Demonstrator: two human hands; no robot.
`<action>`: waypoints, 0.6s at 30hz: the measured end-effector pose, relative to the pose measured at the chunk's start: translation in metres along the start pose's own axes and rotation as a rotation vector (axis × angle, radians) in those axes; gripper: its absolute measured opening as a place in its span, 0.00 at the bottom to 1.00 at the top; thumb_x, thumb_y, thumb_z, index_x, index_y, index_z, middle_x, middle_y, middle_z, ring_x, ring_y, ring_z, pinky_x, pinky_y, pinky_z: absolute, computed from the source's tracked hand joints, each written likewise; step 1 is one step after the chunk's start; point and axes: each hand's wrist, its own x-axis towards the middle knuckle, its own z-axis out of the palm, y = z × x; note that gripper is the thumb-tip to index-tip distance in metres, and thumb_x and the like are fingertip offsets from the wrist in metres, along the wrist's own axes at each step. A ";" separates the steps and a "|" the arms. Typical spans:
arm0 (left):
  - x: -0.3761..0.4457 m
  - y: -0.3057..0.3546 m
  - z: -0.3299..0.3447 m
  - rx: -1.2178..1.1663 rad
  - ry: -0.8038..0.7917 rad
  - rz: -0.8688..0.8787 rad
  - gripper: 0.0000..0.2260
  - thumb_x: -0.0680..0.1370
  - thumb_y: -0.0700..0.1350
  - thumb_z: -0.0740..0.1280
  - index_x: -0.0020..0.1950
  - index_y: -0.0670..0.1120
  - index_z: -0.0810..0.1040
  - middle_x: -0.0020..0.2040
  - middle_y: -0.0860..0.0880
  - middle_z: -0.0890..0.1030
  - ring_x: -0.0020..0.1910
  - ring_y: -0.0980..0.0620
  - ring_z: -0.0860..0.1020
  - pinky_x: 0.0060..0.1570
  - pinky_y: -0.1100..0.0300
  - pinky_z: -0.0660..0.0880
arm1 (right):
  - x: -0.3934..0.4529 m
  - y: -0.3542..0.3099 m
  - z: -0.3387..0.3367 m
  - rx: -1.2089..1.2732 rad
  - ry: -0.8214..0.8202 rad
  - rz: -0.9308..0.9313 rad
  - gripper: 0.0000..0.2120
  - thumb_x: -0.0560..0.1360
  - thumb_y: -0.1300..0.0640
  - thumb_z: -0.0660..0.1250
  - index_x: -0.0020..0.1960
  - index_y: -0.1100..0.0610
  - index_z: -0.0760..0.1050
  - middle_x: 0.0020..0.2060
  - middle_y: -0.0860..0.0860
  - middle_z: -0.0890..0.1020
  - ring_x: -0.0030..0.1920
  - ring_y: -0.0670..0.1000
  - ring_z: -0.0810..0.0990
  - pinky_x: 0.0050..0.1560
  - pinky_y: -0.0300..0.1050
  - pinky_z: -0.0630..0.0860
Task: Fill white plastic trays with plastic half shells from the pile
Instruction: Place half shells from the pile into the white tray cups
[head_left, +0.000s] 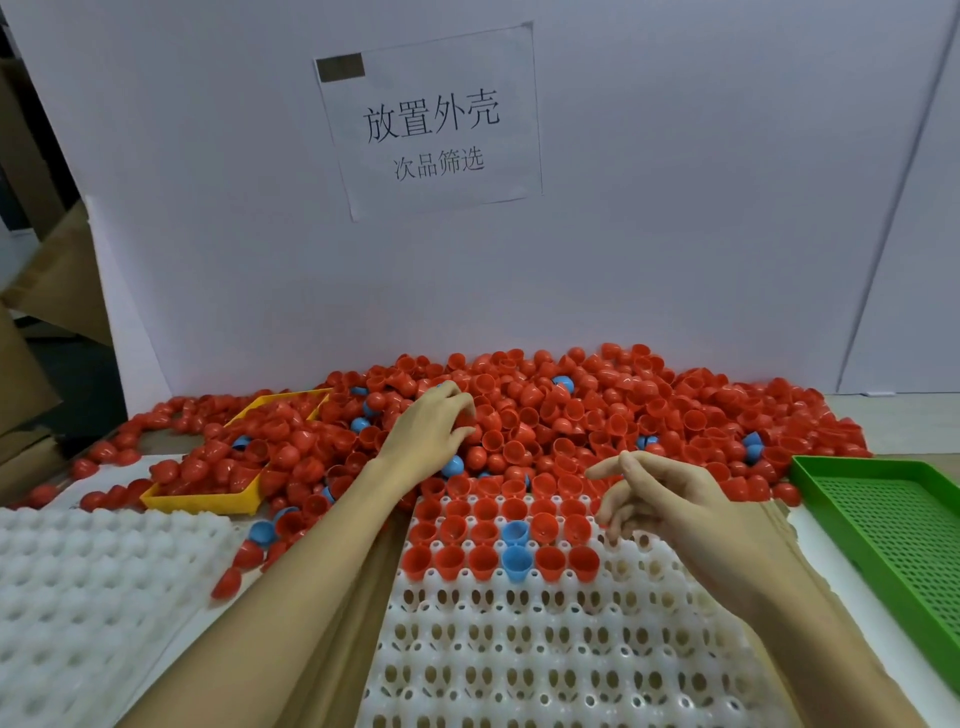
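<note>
A big pile of red half shells (597, 410), with a few blue ones mixed in, lies against the white back wall. In front of me a white plastic tray (545, 649) has its far rows filled with red shells (483, 558) and two blue shells (516, 558); the near sockets hold nothing. My left hand (431, 431) reaches into the pile with its fingers curled over red shells. My right hand (660, 493) hovers above the tray's far right corner, fingers apart and holding nothing.
A yellow tray (208, 501) heaped with red shells sits at the left of the pile. An upside-down white tray (78, 587) lies at the near left. A green perforated tray (893, 525) stands at the right. A paper sign (431, 124) hangs on the wall.
</note>
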 end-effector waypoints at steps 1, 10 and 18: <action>-0.001 0.000 0.000 -0.057 0.036 -0.013 0.06 0.79 0.44 0.72 0.55 0.45 0.81 0.56 0.52 0.77 0.55 0.52 0.78 0.52 0.60 0.76 | 0.000 0.000 0.000 -0.005 -0.002 -0.003 0.17 0.83 0.47 0.62 0.54 0.55 0.86 0.42 0.64 0.86 0.40 0.59 0.85 0.44 0.44 0.83; -0.052 0.059 -0.018 -0.584 0.357 0.017 0.07 0.75 0.41 0.78 0.51 0.43 0.86 0.54 0.53 0.82 0.50 0.58 0.83 0.50 0.68 0.80 | 0.002 0.004 0.002 -0.022 0.004 -0.037 0.10 0.82 0.50 0.66 0.60 0.49 0.84 0.44 0.61 0.87 0.42 0.59 0.86 0.46 0.47 0.83; -0.088 0.101 -0.028 -0.597 0.169 0.207 0.05 0.75 0.42 0.78 0.49 0.45 0.85 0.56 0.54 0.80 0.52 0.54 0.82 0.54 0.61 0.80 | -0.001 0.002 0.008 -0.105 -0.035 -0.121 0.14 0.82 0.51 0.69 0.67 0.42 0.81 0.58 0.47 0.86 0.54 0.53 0.88 0.53 0.39 0.83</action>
